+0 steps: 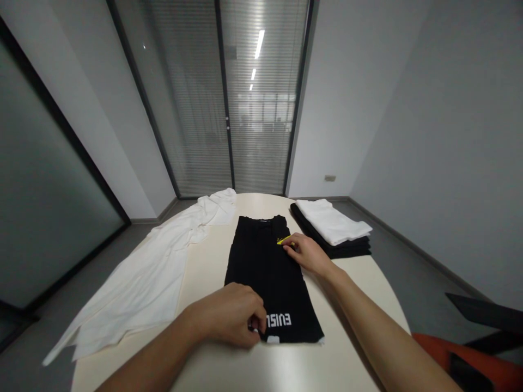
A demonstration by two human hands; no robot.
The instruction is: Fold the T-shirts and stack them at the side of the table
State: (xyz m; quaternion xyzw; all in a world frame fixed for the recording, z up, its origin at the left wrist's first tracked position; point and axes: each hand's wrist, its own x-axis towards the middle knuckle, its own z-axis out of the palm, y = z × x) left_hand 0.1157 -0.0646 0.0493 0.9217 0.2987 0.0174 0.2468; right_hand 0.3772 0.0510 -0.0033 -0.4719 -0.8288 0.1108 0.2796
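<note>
A folded black T-shirt [261, 261] lies on the table, its neck opening at the far end. White lettering, upside down from here, runs along its near end. My left hand [232, 316] is closed on the shirt's near left corner, its fingertips curled under and partly hidden. My right hand [306, 253] reaches over the right edge, thumb and fingers pinched at the cloth beside a small yellow print [285, 239] on the shirt.
A white long-sleeved garment [159, 272] is spread along the table's left side, hanging over the edge. At the right stand several folded black garments [347, 250] with a folded white one [333, 220] on top. A red and black chair [469, 359] is beside the pale round-edged table [302, 370].
</note>
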